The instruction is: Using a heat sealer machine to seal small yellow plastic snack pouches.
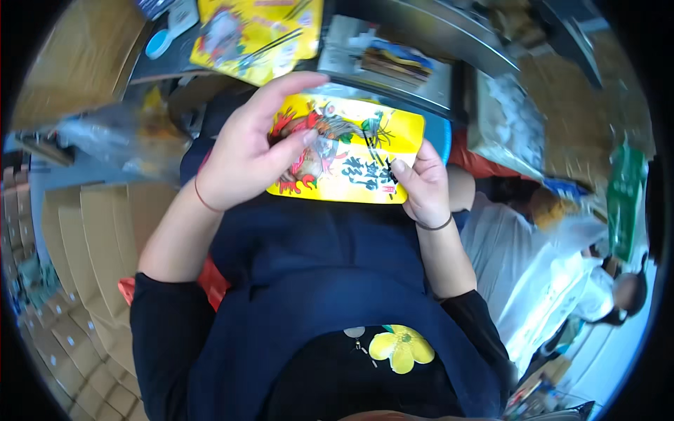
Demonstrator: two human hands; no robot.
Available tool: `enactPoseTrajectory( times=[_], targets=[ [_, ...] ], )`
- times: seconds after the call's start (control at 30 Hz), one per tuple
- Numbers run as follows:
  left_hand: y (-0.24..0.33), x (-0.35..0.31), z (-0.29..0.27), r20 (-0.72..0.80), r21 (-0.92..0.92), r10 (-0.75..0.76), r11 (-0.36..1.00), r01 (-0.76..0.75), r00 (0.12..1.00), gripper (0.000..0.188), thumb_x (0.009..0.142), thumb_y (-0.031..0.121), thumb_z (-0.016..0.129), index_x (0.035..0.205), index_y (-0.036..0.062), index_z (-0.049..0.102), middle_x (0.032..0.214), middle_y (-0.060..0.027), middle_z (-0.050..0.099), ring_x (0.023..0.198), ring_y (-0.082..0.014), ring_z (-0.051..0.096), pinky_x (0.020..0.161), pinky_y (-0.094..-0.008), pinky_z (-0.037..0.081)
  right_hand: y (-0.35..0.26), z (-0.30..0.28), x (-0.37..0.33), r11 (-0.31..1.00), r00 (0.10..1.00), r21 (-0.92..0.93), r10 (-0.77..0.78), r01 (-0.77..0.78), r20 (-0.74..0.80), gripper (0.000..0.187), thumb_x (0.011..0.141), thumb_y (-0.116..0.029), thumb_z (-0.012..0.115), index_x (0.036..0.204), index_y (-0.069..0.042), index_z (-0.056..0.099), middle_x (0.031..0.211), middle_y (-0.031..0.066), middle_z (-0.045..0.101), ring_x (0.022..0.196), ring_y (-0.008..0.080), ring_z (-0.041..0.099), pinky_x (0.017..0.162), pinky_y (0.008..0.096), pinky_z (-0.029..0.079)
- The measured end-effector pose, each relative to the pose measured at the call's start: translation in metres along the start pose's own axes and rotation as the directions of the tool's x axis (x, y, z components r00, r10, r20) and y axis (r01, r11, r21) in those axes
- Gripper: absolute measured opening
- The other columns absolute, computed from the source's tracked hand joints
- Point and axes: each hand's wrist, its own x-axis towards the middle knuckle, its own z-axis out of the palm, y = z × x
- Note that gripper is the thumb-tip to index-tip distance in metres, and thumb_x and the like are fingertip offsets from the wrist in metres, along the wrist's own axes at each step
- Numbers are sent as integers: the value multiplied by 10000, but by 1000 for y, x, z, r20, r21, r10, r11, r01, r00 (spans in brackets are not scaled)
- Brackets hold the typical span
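Between my two hands is a yellow printed food pouch (344,154), held sideways above my lap. My left hand (260,144) grips its left end, thumb across the front and the index finger stretched along the upper edge. At the right end my right hand (425,186) pinches the pouch, its thumb on the front and the other fingers partly hidden behind. Beyond the left hand, similar yellow pouches (256,38) lie on the dark table (168,59).
A blue scoop (159,44) lies at the far left of the table. Cardboard boxes (95,245) stand to my left. On the right are a box of white packets (509,116), a green plastic package (625,203) and another person in white (516,259).
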Motion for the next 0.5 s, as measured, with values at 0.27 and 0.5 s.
enactPoseTrajectory(
  times=[0.27,0.5],
  targets=[
    [15,6,69,284,538,116,803,-258,952,505,767,233,789,1221,74,635,1246,-174,613,1131,-372,605,945,-415,501,-75,-13,-30,191,898,-878,-100,439,427,184,799,-45,677,977,-93,680,899,115,688,841,316,670,725,404,537],
    [-19,-23,100,705,-86,230,967,-241,671,240,830,26,656,1059,91,688,1158,-77,701,1072,-278,673,895,-372,543,-159,-78,-1,-293,922,-954,-383,-57,63,250,835,-48,667,1084,-61,687,1013,140,673,897,342,658,770,389,520]
  ],
)
